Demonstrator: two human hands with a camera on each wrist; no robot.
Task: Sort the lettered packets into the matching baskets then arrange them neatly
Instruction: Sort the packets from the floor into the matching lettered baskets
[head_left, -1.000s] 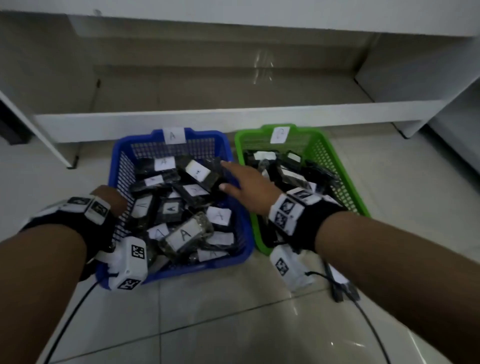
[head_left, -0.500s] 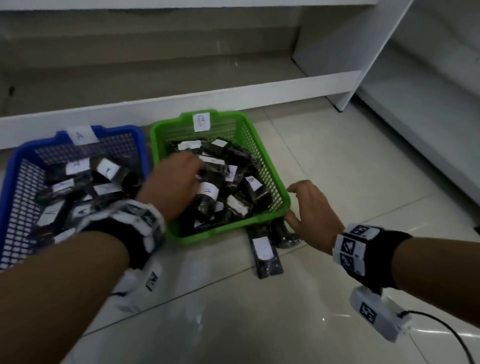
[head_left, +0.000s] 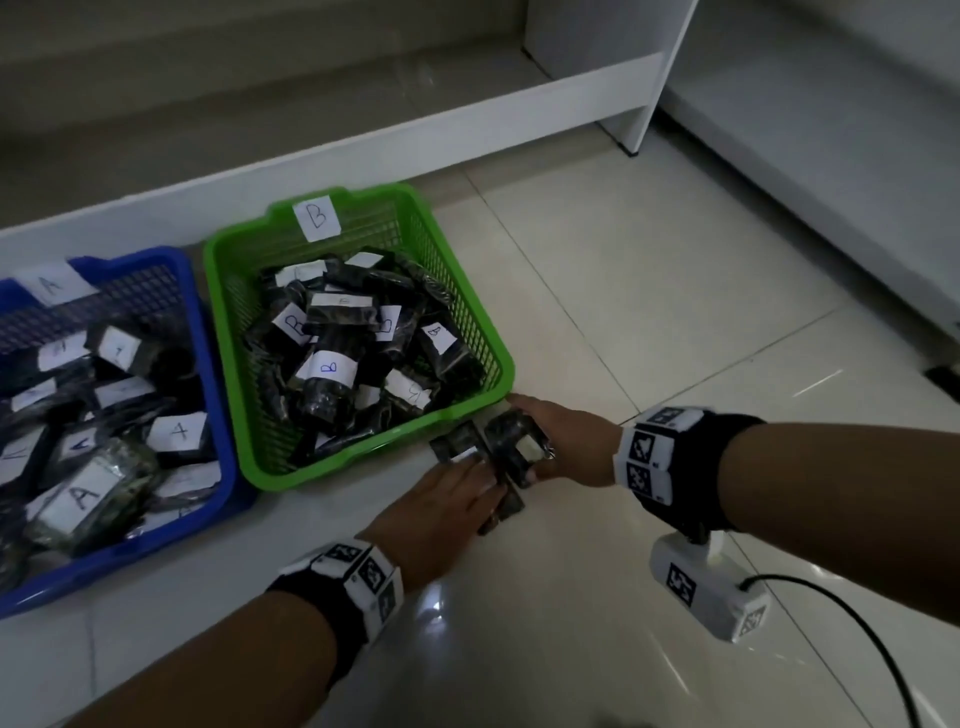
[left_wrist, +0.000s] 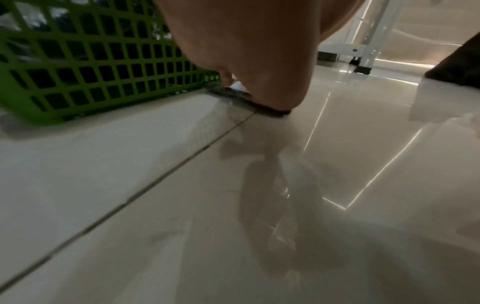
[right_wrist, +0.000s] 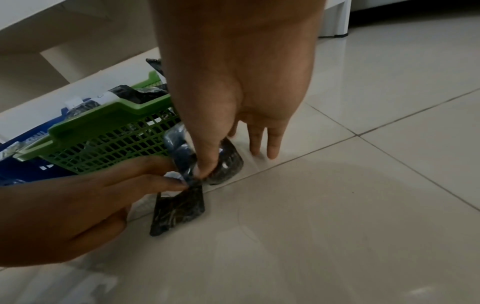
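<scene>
Two dark packets lie on the floor at the near right corner of the green basket (head_left: 374, 435) labelled B. My left hand (head_left: 480, 486) rests with straight fingers on the flat packet (head_left: 461, 441), pressing it to the tile; the right wrist view shows those fingertips (right_wrist: 179, 183) on the flat packet (right_wrist: 179, 209). My right hand (right_wrist: 205, 170) pinches the rounder packet (right_wrist: 230, 164) between thumb and forefinger, with its other fingers touching the floor. I cannot read either packet's letter. The blue basket (head_left: 221, 415) labelled A stands to the left, full of A packets.
The green basket (left_wrist: 78, 72) holds several B packets in a loose heap. A white shelf unit (head_left: 571, 93) runs behind both baskets, with a post (head_left: 654, 104) at the right. Glossy floor tiles (head_left: 675, 312) spread to the right and towards me.
My left hand came out of the green basket and down onto the flat packet on the floor. My right hand moved in and took hold of the rounder packet beside it.
</scene>
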